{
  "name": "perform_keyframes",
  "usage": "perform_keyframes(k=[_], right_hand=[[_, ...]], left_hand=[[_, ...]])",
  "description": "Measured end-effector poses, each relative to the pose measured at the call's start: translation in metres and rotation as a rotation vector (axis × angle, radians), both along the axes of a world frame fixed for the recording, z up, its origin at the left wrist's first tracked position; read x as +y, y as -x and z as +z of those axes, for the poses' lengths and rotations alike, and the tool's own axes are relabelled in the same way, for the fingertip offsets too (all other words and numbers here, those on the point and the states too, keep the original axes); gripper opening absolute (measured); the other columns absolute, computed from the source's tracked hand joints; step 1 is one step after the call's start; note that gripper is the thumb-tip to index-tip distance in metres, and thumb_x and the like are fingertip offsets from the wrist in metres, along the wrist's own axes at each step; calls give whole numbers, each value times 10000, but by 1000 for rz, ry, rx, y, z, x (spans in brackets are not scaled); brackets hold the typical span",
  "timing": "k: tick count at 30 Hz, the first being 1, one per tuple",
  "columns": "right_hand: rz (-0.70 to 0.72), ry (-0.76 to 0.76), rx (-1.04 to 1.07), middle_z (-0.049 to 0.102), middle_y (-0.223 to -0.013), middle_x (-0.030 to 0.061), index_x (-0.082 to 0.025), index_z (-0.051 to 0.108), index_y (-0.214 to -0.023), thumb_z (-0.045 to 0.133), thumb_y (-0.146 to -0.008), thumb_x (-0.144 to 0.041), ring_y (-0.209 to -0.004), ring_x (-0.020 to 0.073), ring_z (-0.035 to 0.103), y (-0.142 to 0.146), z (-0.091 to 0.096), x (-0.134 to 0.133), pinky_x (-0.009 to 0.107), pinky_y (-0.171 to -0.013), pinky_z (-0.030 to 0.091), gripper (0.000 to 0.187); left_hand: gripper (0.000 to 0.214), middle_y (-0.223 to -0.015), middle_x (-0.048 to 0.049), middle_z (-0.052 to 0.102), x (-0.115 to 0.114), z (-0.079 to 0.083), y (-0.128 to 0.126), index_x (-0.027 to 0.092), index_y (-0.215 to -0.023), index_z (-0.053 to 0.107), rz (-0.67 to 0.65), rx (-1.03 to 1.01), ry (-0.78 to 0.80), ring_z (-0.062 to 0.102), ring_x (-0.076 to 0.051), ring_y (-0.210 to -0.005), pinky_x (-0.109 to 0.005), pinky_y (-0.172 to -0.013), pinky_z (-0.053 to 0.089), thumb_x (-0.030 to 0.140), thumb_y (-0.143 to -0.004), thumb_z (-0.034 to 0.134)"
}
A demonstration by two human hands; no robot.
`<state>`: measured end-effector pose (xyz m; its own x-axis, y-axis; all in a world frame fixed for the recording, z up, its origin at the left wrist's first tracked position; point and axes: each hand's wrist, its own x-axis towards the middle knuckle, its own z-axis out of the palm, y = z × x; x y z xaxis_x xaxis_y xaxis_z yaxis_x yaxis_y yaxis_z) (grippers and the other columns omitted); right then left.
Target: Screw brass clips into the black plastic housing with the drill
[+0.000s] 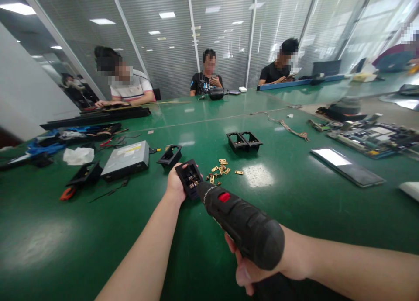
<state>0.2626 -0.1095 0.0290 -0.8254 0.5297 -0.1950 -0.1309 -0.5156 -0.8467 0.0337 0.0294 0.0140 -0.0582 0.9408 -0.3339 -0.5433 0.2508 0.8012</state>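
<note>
Black housing (pixel 189 178) in the left fingers (pixel 174 173)

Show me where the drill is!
In the head view, the drill is low, right of centre, in the right hand, its front by the black frame in the left hand.

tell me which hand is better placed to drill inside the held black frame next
Probably the right hand: it holds the power drill, nose toward the black plastic frame that the left hand supports.

I could pass between the brass plates (pixel 227 171) and the dark slab (pixel 355 171); my drill (pixel 244 220) blocks the plates' near side.
</note>
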Motion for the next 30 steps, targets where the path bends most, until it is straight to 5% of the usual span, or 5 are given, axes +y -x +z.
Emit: perform_keyframes(k=[30], right_hand=[[-34,-26,-37,659,-658,-11,-121,587,-816,901,-631,-212,-563,108,653,1,8,-2,214,-536,539,375]], left_hand=[[243,-610,-100,672,0,-1,0,126,-762,655,7,16,-20,658,-259,-503,-360,-460,526,264,-782,456]])
